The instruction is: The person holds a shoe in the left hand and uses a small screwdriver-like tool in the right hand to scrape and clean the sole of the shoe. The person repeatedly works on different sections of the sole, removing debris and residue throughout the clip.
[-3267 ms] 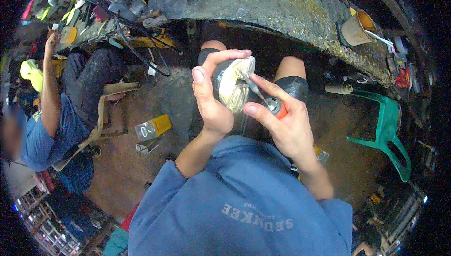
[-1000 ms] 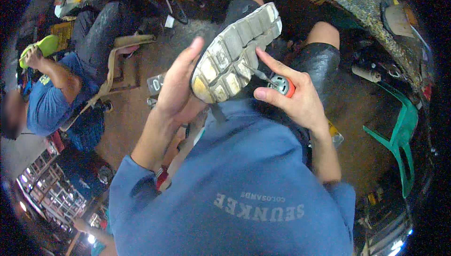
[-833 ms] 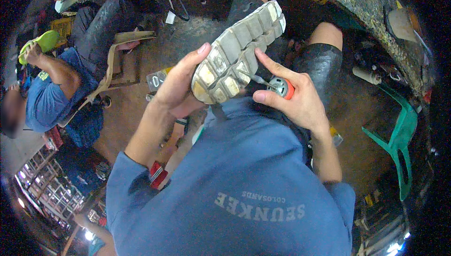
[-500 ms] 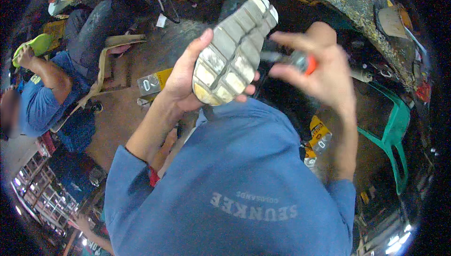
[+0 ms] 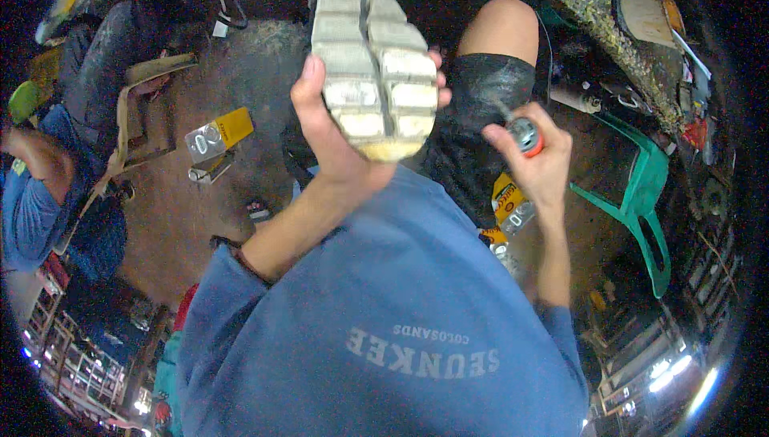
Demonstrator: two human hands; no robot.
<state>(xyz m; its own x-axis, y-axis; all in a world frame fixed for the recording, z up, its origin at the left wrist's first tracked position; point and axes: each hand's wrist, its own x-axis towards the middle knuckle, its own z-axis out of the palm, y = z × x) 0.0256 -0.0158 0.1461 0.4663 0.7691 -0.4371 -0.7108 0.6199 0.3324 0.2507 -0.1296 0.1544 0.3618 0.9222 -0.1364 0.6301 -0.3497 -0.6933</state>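
Note:
My left hand (image 5: 340, 128) grips a worn, off-white shoe sole (image 5: 375, 52), its segmented tread facing me and a dark groove running down the middle. The thumb lies along the left edge and fingertips wrap round the right edge. Whether an upper is attached behind the sole is hidden. The sole's far end runs out at the top of the view. Apart from it, to the right, my right hand (image 5: 538, 157) is closed round a small tool with a grey and orange-red handle (image 5: 526, 137). A thin shaft points away from the handle, above my dark shorts; its tip is blurred.
A green plastic chair (image 5: 645, 177) lies on the right. Yellow-and-clear packages (image 5: 220, 134) sit on the floor to the left, with another (image 5: 513, 203) below my right hand. A crusted workbench edge (image 5: 597, 24) crosses the upper right. At left, a person in blue (image 5: 40, 189) sits nearby.
The sole has moved up and turned more upright in my left hand. My right hand, with the tool, has drawn down and away from the sole.

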